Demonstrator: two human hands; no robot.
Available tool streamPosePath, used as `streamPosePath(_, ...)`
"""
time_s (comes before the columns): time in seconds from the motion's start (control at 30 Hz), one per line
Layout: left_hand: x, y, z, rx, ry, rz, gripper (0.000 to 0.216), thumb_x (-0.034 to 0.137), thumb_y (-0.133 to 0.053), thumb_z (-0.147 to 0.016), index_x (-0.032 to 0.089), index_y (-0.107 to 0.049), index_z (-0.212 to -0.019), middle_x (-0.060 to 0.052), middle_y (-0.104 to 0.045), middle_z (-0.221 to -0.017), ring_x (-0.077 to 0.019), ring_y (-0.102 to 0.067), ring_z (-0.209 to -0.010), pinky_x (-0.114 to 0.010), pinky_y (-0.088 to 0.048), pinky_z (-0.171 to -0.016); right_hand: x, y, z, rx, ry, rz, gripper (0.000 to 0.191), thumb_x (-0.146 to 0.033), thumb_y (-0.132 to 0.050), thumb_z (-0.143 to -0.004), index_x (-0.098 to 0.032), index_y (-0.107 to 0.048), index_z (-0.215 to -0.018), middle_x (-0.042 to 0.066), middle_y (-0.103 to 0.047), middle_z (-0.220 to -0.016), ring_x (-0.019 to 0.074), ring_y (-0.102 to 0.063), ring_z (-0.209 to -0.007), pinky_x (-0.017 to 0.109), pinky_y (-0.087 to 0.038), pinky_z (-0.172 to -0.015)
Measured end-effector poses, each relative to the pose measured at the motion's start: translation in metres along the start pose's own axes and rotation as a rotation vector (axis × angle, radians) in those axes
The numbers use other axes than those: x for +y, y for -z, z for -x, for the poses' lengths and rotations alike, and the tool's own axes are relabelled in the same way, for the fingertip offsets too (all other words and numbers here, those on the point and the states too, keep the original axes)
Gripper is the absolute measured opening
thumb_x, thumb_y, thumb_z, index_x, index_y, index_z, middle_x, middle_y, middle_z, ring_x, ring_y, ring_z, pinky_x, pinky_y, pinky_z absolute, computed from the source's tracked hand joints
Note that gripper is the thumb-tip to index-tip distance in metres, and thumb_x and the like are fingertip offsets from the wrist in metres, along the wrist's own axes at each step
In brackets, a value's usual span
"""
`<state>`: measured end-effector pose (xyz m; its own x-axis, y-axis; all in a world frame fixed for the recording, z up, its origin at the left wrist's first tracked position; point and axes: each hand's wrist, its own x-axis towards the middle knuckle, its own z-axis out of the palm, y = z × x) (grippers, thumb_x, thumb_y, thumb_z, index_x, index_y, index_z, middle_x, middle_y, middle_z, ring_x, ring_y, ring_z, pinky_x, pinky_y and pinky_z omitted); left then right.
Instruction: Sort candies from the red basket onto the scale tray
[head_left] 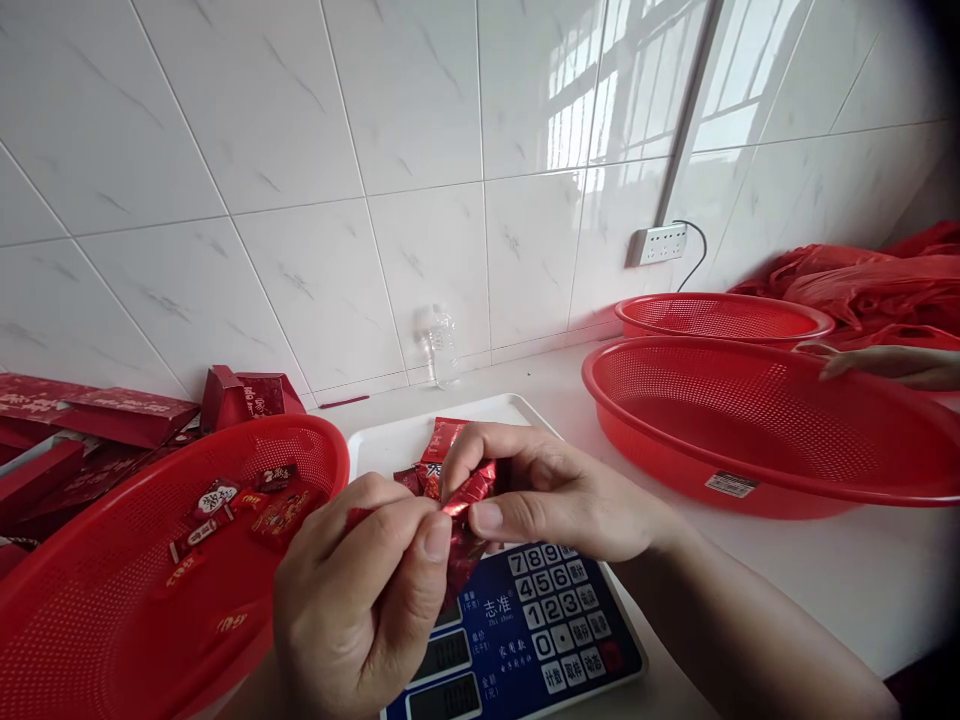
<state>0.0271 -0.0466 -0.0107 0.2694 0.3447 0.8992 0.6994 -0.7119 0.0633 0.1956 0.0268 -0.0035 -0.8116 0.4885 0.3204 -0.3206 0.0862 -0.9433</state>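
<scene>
Above a digital weighing scale [540, 650], both of my hands grip a shiny red foil packet [471, 490]. My left hand [367, 590] pinches its left side between thumb and curled fingers. On the other side, my right hand [555, 490] has thumb and forefinger closed on the packet. My fingers hide part of it, and its contents cannot be made out. Behind my hands, several red snack packets [448, 438] lie on the scale's white tray [390, 452]. To the left, a red plastic basket [330, 450] holds several small wrapped snacks [217, 497].
Another person's hand [892, 365] rests at the large red basket [720, 400] on the right. A second red basket [630, 312] and red plastic bags [847, 275] sit behind. A clear bottle [441, 345] stands by the wall. Red boxes [120, 415] are piled left.
</scene>
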Motion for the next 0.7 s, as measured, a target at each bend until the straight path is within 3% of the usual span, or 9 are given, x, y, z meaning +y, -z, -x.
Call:
streamPosePath(0.17,0.0,0.0,0.0,-0.004,0.069,0.078,0.015,0.005,-0.049,-0.086,0.017,-0.054,-0.078,0.003,-0.051,-0.065,-0.0069,-0.05,-0.06,-0.02,-0.043,-0.058,0.002,0.007,-0.002,-0.013,-0.013,0.0,0.015,-0.028,-0.053,-0.089,-0.016,-0.062,-0.088,-0.001,-0.06,-0.073,0.0074,-0.055,-0.061,0.021,-0.047,-0.058)
streamPosePath(0.5,-0.007,-0.002,0.0,-0.022,0.201,0.161,0.02,0.006,-0.048,-0.089,0.018,-0.053,-0.074,0.004,-0.049,-0.065,-0.0064,-0.046,-0.059,-0.02,-0.04,-0.056,-0.002,0.01,0.0,0.005,-0.024,0.099,0.029,-0.043,-0.058,-0.087,-0.014,-0.06,-0.088,-0.001,-0.059,-0.071,0.0066,-0.057,-0.055,0.02,-0.049,-0.054)
streamPosePath(0.7,-0.007,-0.003,-0.003,-0.033,0.226,0.131,0.018,0.011,-0.049,-0.09,0.019,-0.056,-0.076,0.004,-0.05,-0.063,-0.0073,-0.046,-0.056,-0.02,-0.039,-0.052,-0.003,0.014,0.001,0.007,0.031,0.199,0.029,-0.042,-0.053,-0.091,-0.014,-0.06,-0.089,0.0,-0.061,-0.069,0.0077,-0.057,-0.055,0.019,-0.046,-0.047)
